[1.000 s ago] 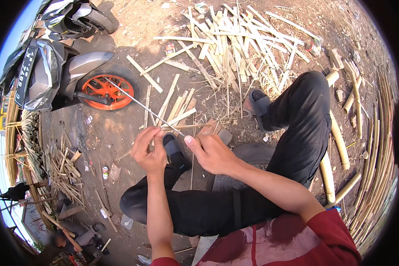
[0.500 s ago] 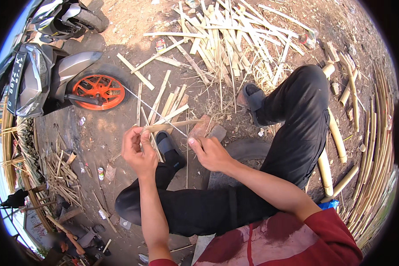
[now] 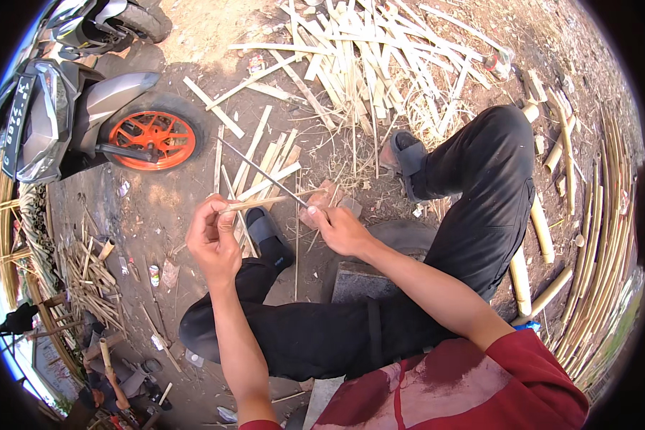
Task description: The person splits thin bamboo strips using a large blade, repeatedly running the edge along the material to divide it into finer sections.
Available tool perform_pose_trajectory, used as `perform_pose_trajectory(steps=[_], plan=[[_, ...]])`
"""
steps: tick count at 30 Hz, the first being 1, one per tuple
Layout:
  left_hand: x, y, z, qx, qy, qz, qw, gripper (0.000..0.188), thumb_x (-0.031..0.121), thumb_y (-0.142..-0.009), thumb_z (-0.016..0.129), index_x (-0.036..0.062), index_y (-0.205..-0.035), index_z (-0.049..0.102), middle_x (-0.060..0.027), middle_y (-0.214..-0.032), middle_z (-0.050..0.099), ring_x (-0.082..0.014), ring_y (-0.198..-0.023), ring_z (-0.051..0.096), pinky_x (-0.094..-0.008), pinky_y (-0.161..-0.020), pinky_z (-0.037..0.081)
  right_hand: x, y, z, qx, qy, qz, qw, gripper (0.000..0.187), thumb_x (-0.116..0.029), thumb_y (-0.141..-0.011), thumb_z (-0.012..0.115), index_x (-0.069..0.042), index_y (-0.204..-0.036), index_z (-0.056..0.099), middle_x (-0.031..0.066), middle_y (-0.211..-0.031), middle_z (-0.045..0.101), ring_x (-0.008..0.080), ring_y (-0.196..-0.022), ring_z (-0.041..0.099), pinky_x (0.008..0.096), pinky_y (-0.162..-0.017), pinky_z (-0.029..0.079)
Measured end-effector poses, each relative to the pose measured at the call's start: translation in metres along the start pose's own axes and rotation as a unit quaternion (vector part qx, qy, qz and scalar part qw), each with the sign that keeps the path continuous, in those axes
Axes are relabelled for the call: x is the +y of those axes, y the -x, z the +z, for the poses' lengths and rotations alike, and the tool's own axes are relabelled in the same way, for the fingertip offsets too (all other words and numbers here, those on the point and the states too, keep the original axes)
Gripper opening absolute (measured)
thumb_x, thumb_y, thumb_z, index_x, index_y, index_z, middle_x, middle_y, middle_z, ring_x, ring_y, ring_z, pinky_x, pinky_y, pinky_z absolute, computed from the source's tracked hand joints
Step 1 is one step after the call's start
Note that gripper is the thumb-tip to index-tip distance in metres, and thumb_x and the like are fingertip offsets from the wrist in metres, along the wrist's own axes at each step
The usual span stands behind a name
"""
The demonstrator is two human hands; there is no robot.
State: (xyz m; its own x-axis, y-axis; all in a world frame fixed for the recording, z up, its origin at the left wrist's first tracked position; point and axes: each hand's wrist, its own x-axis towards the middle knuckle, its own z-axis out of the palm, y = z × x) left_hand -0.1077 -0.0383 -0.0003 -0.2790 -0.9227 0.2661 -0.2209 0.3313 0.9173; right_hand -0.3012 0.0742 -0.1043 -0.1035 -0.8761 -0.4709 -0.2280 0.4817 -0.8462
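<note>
My left hand (image 3: 216,236) pinches the near end of a short split-bamboo strip (image 3: 265,202), which points to the right with its narrow side showing. In my right hand (image 3: 342,231) is a long, thin, dark metal tool (image 3: 259,169); whether it is a rod or a blade seen edge-on, I cannot tell. The tool slants up and left from my fist and crosses the strip near the strip's far end. My right thumb lies along its near end, and its handle is hidden inside my fingers.
Split-bamboo strips (image 3: 380,64) lie heaped at the far side, with several more strips (image 3: 265,161) beyond my hands. A motorbike wheel with orange spokes (image 3: 150,140) stands to the left. Bamboo poles (image 3: 600,236) lie at the right. Another person's arm (image 3: 116,390) shows at lower left.
The bamboo strip has turned narrow side up and my left hand has shifted slightly left. The tool, bright before, now looks dark and is angled a little more steeply.
</note>
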Motion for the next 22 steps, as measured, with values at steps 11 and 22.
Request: perform_pose_trajectory(steps=[11, 22], plan=[[-0.005, 0.006, -0.002, 0.017, -0.016, -0.003, 1.0, 0.013, 0.001, -0.098, 0.066, -0.0028, -0.11, 0.061, -0.013, -0.109, 0.068, -0.0167, -0.096, 0.07, -0.0284, -0.084, 0.054, -0.041, 0.022, -0.007, 0.024, 0.023, -0.075, 0.997, 0.062, -0.047, -0.104, 0.047, 0.009, -0.083, 0.064, 0.0352, -0.076, 0.063, 0.0524, -0.08, 0.064, 0.0552, -0.075, 0.05], [-0.005, -0.002, -0.003, -0.032, 0.0, -0.022, 0.999, 0.019, 0.005, -0.1, 0.065, -0.0031, -0.116, 0.061, -0.0164, -0.119, 0.069, -0.0218, -0.107, 0.069, -0.0347, -0.097, 0.053, -0.006, 0.009, -0.009, -0.027, 0.056, 0.073, 0.995, 0.077, -0.06, -0.102, 0.042, 0.01, -0.103, 0.071, 0.0375, -0.099, 0.068, 0.0514, -0.103, 0.066, 0.0543, -0.093, 0.052]])
